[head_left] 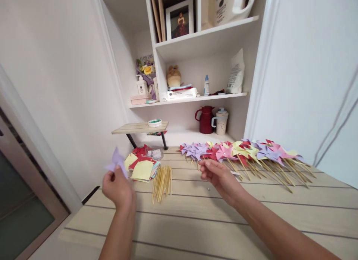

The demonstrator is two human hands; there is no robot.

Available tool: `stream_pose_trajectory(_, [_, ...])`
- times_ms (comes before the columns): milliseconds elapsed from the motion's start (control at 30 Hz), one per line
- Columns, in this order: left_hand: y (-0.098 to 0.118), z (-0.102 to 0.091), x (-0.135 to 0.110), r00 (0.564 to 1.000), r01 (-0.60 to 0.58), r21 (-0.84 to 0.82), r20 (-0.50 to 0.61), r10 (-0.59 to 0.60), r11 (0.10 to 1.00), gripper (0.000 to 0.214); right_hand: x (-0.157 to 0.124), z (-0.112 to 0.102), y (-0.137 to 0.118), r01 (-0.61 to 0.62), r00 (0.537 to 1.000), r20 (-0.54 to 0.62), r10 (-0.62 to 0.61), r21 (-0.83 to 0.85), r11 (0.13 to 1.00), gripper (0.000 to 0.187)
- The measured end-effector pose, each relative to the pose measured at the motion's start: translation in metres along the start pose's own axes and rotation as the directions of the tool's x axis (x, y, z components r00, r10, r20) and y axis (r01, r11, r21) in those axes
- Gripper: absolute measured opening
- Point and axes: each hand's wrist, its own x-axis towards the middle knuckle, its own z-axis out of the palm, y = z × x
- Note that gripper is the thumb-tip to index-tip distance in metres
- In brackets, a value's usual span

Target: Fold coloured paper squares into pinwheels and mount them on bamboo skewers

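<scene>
My left hand [116, 186] is raised above the table's left side, its fingers pinched on a folded light purple paper piece [116, 162]. My right hand [216, 175] reaches toward the near end of a long row of paper pinwheels [246, 152] on wooden sticks; its fingers are curled near a stick, and I cannot make out whether it grips anything. Between my hands lies a bundle of bare wooden sticks [162, 183]. Behind it sits a stack of coloured paper squares [142, 169], yellow on top.
The wooden slat table [195, 222] stands against a white shelf unit. A small wooden riser [140, 128] holds a green tape roll [154, 122]. A red jug [206, 119] and a cup [220, 122] stand on the lower shelf. White walls close in on both sides.
</scene>
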Motion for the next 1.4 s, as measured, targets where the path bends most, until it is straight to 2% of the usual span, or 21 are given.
stream_pose_trajectory(33, [0.007, 0.009, -0.012, 0.989, 0.133, -0.077, 0.075, -0.127, 0.988, 0.012, -0.001, 0.001, -0.001, 0.009, 1.000, 0.003, -0.009, -0.002, 1.000, 0.029])
stream_pose_trajectory(67, [0.013, 0.018, -0.026, 0.946, 0.291, -0.151, 0.192, -0.261, 0.945, 0.008, -0.002, 0.002, -0.001, 0.018, 1.000, -0.005, -0.018, 0.001, 1.000, 0.033])
stream_pose_trajectory(133, [0.020, 0.036, -0.054, 0.774, 0.569, -0.185, 0.448, -0.447, 0.801, 0.007, -0.005, 0.002, -0.001, 0.018, 1.000, 0.005, -0.018, 0.031, 0.999, 0.044])
stream_pose_trajectory(200, [0.020, 0.053, -0.078, 0.605, 0.723, -0.111, 0.578, -0.547, 0.682, 0.009, -0.007, 0.000, -0.002, 0.009, 1.000, 0.006, -0.009, 0.054, 0.999, 0.052])
stream_pose_trajectory(267, [0.013, 0.065, -0.096, 0.543, 0.761, -0.074, 0.617, -0.570, 0.645, 0.011, -0.008, -0.005, -0.004, -0.021, 0.999, 0.047, 0.017, 0.081, 0.996, 0.057])
stream_pose_trajectory(367, [-0.005, 0.076, -0.114, 0.498, 0.750, -0.052, 0.700, -0.511, 0.660, 0.009, -0.008, -0.013, -0.007, -0.072, 0.990, 0.132, 0.058, 0.110, 0.991, 0.059])
stream_pose_trajectory(433, [-0.018, 0.077, -0.125, 0.454, 0.739, -0.031, 0.761, -0.463, 0.673, 0.010, -0.007, -0.016, -0.009, -0.076, 0.990, 0.128, 0.062, 0.103, 0.992, 0.060])
stream_pose_trajectory(567, [-0.037, 0.069, -0.146, 0.386, 0.727, 0.000, 0.827, -0.409, 0.687, 0.025, -0.007, -0.016, -0.012, 0.020, 1.000, 0.003, -0.020, 0.007, 1.000, 0.056])
stream_pose_trajectory(733, [-0.048, 0.057, -0.159, 0.310, 0.706, 0.055, 0.872, -0.379, 0.706, 0.033, -0.003, -0.015, -0.008, 0.074, 0.980, -0.171, -0.106, -0.179, 0.981, 0.045])
stream_pose_trajectory(800, [-0.050, 0.056, -0.157, 0.303, 0.689, 0.059, 0.881, -0.362, 0.722, 0.031, -0.002, -0.017, -0.006, 0.077, 0.970, -0.211, -0.119, -0.197, 0.977, 0.038])
stream_pose_trajectory(933, [-0.055, 0.058, -0.146, 0.293, 0.662, 0.042, 0.905, -0.309, 0.749, 0.033, 0.000, -0.021, -0.003, 0.116, 0.943, -0.285, -0.169, -0.196, 0.974, 0.037])
stream_pose_trajectory(1067, [-0.058, 0.059, -0.137, 0.319, 0.660, -0.007, 0.908, -0.272, 0.751, 0.046, 0.000, -0.024, -0.003, 0.135, 0.929, -0.311, -0.201, -0.220, 0.966, 0.038])
stream_pose_trajectory(1133, [-0.057, 0.059, -0.135, 0.312, 0.689, -0.011, 0.907, -0.282, 0.725, 0.056, -0.001, -0.025, -0.003, 0.147, 0.928, -0.296, -0.226, -0.264, 0.953, 0.036])
stream_pose_trajectory(1233, [-0.054, 0.058, -0.133, 0.228, 0.732, 0.045, 0.924, -0.307, 0.680, 0.069, -0.002, -0.025, -0.003, 0.175, 0.931, -0.230, -0.283, -0.401, 0.899, 0.030])
stream_pose_trajectory(1300, [-0.052, 0.056, -0.135, 0.141, 0.730, 0.125, 0.934, -0.327, 0.672, 0.070, -0.003, -0.025, -0.005, 0.187, 0.941, -0.157, -0.299, -0.495, 0.849, 0.026])
stream_pose_trajectory(1400, [-0.052, 0.050, -0.140, 0.008, 0.664, 0.262, 0.934, -0.356, 0.701, 0.059, -0.006, -0.025, -0.008, 0.204, 0.956, -0.056, -0.288, -0.580, 0.789, 0.022])
